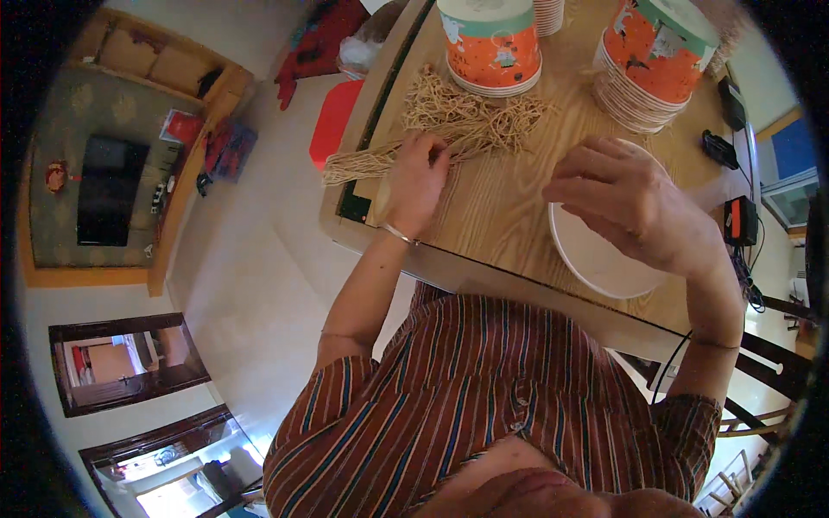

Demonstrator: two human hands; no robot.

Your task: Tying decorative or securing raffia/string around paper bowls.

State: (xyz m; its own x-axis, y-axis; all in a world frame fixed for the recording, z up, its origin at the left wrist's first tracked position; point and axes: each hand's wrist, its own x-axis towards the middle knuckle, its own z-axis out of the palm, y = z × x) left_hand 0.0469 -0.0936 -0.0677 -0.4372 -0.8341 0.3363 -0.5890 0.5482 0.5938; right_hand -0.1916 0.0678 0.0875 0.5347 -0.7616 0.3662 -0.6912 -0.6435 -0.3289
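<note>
My left hand (418, 180) rests at the near left of the table with its fingers curled on a bundle of thin tan cords (367, 165). The cords' loose ends spread into a tangled heap (471, 116) beyond that hand. Over a round white tub (596, 257) my right hand (622, 197) is raised, with its fingers bent and pressed together. Whatever those fingers hold, if anything, is too small or hidden to name. The right hand and wrist cover part of the tub's rim and inside.
Stacked orange and green paper tubs stand upside down at the far middle (492, 47) and far right (658, 65) of the wooden table (492, 229). Black adapters and cables (741, 220) lie along the right edge. A red stool (332, 125) stands beyond the left edge.
</note>
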